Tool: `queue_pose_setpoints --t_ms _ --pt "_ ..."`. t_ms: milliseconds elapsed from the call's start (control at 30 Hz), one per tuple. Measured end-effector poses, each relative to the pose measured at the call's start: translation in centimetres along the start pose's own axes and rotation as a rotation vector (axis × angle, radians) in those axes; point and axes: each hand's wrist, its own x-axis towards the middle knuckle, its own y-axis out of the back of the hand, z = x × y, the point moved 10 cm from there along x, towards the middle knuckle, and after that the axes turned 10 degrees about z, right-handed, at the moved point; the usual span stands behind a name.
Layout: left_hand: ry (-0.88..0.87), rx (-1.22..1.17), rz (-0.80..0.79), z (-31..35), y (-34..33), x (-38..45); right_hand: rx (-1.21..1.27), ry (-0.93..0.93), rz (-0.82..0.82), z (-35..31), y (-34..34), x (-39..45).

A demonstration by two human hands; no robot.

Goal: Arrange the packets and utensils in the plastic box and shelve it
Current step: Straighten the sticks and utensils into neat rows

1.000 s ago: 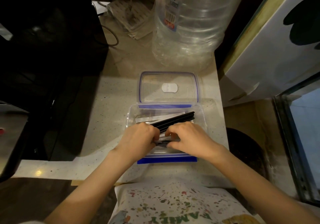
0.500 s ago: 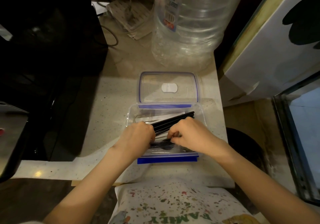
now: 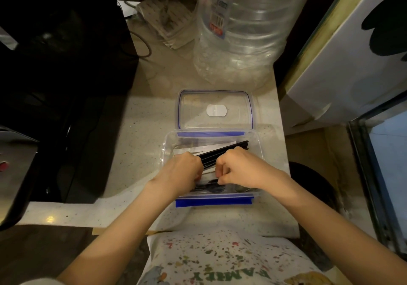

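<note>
The clear plastic box (image 3: 168,147) sits at centre frame on the speckled counter (image 3: 141,130), near its front edge, so both hands reach in from above. Its lid (image 3: 214,109) lies flat just behind it, touching the rear rim; with the lid off, the contents can be sorted freely.

The left hand (image 3: 181,171) is curled inside the box at its left half, fingers closed down over the near ends of the black utensils (image 3: 222,151). Whether it grips them or merely presses on them cannot be told. The right hand (image 3: 239,167) is also curled, knuckles up, thumb and fingers pinched narrowly at something low in the box, probably a packet; the item itself is hidden.

The utensils lie as a bundle slanting toward the box's upper-right corner, over white packets (image 3: 211,147), seemingly because the diagonal suits their length.

In the inspector's judgement the arranging step is in progress; closing and shelving remain. A large water bottle (image 3: 244,27) stands well behind, at upper centre frame.
</note>
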Motion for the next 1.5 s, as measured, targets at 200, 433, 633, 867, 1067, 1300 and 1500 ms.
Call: queue_pose_setpoints --t_ms 200,433,633,867,1067,1300,1500 --pt "-0.012 -0.062 0.024 -0.7 0.4 0.5 0.033 -0.03 -0.044 0.6 -0.2 0.8" --pt "0.003 0.018 0.011 -0.4 -0.5 0.6 -0.195 0.081 0.022 -0.7 -0.3 0.8" --pt "0.005 0.2 0.037 -0.3 -0.9 0.3 -0.026 0.021 0.116 0.6 3.7 0.0" --pt "-0.064 0.214 0.123 0.9 -0.2 0.0 -0.372 0.062 0.266 2.1 7.6 -1.7" --pt "-0.145 -0.046 0.114 3.0 0.0 0.7 -0.559 0.266 0.135 0.3 2.8 -1.9" --pt "-0.126 -0.049 0.043 3.1 -1.2 1.4 -0.608 0.285 0.02 0.2 0.9 -2.1" --pt "-0.085 -0.101 0.059 2.1 -1.4 1.1 -0.609 0.273 -0.002 0.8 1.0 -2.2"
